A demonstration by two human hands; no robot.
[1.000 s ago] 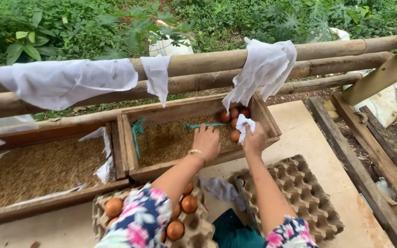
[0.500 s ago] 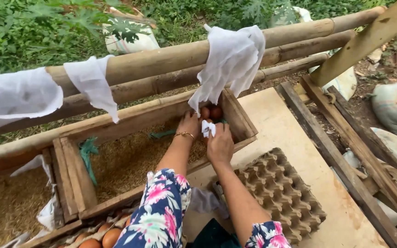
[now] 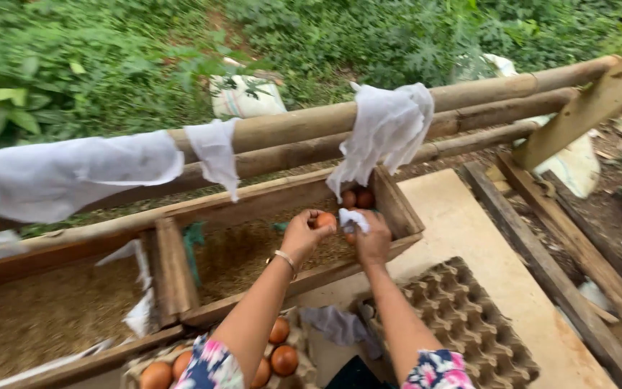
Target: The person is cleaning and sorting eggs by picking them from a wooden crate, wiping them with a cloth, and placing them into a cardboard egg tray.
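My left hand holds a brown egg over the right wooden nest box. Close beside it, my right hand grips a small white cloth, and a second brown egg shows under its fingers. More brown eggs lie in the far right corner of the box, on husk bedding. A gold bangle circles my left wrist. Both sleeves are floral.
An empty grey egg tray lies at lower right on a pale board. Another tray with several brown eggs sits under my left arm. White cloths hang from bamboo rails. A second nest box is at left.
The view has swung right and back. My left hand has lifted an egg out of the box corner, and both hands have drawn back together toward me.
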